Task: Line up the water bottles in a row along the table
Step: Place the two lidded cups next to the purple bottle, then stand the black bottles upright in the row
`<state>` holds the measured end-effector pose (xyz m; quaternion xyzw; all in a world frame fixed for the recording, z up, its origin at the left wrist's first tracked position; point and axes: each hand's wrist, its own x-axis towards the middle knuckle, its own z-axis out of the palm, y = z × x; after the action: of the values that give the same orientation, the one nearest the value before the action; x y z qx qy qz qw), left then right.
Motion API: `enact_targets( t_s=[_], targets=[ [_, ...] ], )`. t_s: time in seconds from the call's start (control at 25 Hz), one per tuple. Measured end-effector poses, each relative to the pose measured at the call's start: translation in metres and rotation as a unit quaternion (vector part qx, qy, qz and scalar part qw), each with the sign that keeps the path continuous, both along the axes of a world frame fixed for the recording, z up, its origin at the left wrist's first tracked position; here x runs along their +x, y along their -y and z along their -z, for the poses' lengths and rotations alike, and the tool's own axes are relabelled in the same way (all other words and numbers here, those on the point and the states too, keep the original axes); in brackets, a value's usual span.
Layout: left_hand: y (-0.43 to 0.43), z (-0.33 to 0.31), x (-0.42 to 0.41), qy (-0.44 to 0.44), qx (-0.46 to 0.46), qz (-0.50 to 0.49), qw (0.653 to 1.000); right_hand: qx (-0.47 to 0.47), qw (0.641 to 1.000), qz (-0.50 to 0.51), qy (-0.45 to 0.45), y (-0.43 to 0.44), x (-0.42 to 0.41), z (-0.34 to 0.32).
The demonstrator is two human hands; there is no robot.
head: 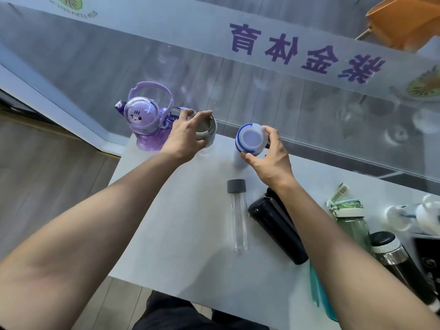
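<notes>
A purple cartoon bottle (142, 125) with a loop handle stands upright at the table's far left corner. Right beside it, my left hand (184, 136) grips the top of a grey-lidded bottle (209, 129). Further right along the far edge, my right hand (269, 153) holds a white bottle with a blue-ringed lid (248, 139) upright. A slim clear bottle with a grey cap (237, 215) and a black bottle (276, 232) lie flat in the middle. A green bottle (350, 220), a white bottle (404, 215), a black steel-banded bottle (395, 256) and a teal bottle (319, 294) crowd the right side.
The white table (181, 222) stands against a glass wall (262, 91) with a frosted band and purple lettering. An orange chair (402, 20) shows behind the glass. Wood floor lies to the left. My dark trousers appear at the near edge.
</notes>
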<state>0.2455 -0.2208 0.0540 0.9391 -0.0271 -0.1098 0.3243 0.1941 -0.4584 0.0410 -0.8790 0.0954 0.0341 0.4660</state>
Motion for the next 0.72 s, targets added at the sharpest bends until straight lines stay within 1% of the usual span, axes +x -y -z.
enact_targets(
  t_s=[0.16,0.32,0.48,0.56,0.64,0.72],
  targets=[
    [-0.004,0.0,0.002,-0.004,0.0,0.02,1.0,-0.019,1.0,0.008,-0.009,-0.003,-0.001,-0.002],
    [-0.003,0.0,0.001,0.0,-0.006,0.015,1.0,-0.031,0.999,0.013,-0.015,-0.004,-0.002,-0.004],
    [0.001,-0.004,-0.008,-0.006,0.034,0.024,0.999,-0.043,0.998,0.021,-0.033,-0.004,-0.003,-0.007],
    [0.003,-0.006,-0.019,0.024,0.067,0.016,0.997,-0.035,0.998,0.036,-0.047,0.001,-0.007,-0.01],
    [0.006,-0.006,-0.042,0.081,0.098,0.002,0.992,-0.036,0.997,0.057,-0.048,0.011,-0.021,-0.011],
    [0.016,0.0,-0.075,0.117,0.095,-0.011,0.988,-0.047,0.995,0.078,-0.046,0.023,-0.044,-0.01]
  ],
)
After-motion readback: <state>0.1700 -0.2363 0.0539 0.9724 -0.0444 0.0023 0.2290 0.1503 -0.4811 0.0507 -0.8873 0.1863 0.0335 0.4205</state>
